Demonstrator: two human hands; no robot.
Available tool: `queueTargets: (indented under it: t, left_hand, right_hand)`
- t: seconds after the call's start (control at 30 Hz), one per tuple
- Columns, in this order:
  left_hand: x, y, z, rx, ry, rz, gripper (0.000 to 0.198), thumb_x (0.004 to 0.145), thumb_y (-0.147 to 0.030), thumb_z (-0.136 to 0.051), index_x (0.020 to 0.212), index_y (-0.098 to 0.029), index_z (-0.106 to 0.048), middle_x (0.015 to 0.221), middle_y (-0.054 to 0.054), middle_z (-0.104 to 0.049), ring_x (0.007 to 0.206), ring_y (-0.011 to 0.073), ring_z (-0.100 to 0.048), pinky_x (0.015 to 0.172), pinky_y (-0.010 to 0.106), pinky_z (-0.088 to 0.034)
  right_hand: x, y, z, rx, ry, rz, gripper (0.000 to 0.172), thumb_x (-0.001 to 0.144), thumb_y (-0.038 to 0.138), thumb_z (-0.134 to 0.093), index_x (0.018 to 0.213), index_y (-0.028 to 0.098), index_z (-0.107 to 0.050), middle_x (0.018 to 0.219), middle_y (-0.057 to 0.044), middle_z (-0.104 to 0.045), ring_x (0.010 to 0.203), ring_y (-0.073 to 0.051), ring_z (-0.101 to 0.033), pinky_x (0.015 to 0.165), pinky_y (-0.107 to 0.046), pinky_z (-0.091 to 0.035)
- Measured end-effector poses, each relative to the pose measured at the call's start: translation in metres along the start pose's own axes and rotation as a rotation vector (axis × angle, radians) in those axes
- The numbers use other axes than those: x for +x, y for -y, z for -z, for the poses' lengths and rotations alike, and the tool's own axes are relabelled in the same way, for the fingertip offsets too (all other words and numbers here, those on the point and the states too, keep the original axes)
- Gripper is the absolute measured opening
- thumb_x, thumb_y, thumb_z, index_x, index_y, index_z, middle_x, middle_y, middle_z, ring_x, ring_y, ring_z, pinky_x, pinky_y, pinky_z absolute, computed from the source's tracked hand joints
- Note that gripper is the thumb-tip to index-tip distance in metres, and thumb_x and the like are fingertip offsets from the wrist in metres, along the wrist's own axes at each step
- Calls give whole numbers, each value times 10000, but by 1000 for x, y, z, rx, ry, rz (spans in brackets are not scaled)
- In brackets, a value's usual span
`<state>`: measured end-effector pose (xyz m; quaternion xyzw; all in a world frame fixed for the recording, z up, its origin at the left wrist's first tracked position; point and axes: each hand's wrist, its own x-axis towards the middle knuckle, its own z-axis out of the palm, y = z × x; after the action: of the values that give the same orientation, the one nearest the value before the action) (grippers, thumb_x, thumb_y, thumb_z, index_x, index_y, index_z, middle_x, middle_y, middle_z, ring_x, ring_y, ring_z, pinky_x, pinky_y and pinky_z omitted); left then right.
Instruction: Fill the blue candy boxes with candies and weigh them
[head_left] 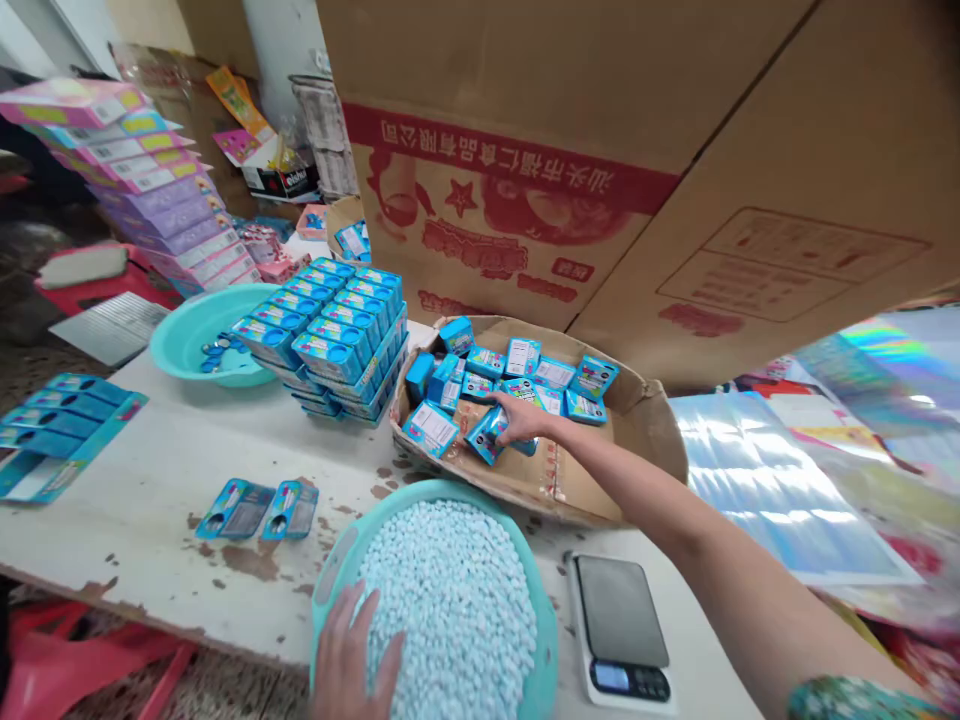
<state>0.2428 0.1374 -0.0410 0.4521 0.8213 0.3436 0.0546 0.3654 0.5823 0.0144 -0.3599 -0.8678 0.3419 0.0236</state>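
Observation:
My right hand [516, 418] reaches into a shallow cardboard tray [637, 430] of loose small blue boxes and closes on one small blue box [486, 434]. My left hand [354, 655] lies flat with fingers spread on the near rim of a teal basin [330, 570] filled with pale blue tablets [450, 600]. A neat stack of the same blue boxes [330, 335] stands left of the tray.
A digital scale [621, 628] sits right of the basin. Two flat box blanks [259, 508] lie on the white table [150, 500], more blanks [52, 430] at the left edge. A second teal bowl [199, 335], stacked pink cartons [142, 180] and big cardboard boxes [562, 150] stand behind.

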Motion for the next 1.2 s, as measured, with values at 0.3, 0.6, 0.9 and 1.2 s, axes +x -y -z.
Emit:
queueTargets:
  t: [0.3, 0.6, 0.9, 1.2]
  left_hand:
    - [11, -59, -60, 239, 68, 406, 745, 846, -589, -424, 1407, -107, -340, 1438, 252, -310, 1308, 407, -323, 1027, 586, -274]
    - [53, -70, -84, -198, -21, 511, 398, 719, -431, -655, 1031, -186, -631, 1088, 127, -572, 1148, 308, -471, 1033, 457, -295]
    - [45, -73, -72, -752, -73, 828, 276, 607, -351, -727, 782, -178, -603, 918, 68, -637, 999, 251, -559, 870, 330, -432]
    - [41, -83, -38, -1349, 104, 1037, 348, 710, -467, -597, 836, -144, -573, 766, 68, -621, 614, 160, -592, 469, 225, -421]
  right_hand:
    - [-175, 18, 0, 645, -431, -48, 1033, 471, 404, -860, 1366, 250, -367, 1280, -79, -538, 1153, -310, -529, 1005, -460, -410]
    - [-273, 55, -62, 1594, -236, -518, 480, 705, 667, -636, 882, 221, -616, 888, -66, -708, 857, -271, -672, 758, -450, -560]
    - [-374, 38, -102, 1460, -39, -752, 268, 664, 349, -782, 874, 240, -656, 901, -52, -724, 832, -275, -695, 676, -424, -594]
    - [-414, 21, -40, 1000, -47, -702, 680, 525, 292, -859, 1123, 282, -536, 1054, -42, -691, 918, -264, -674, 805, -415, -564]
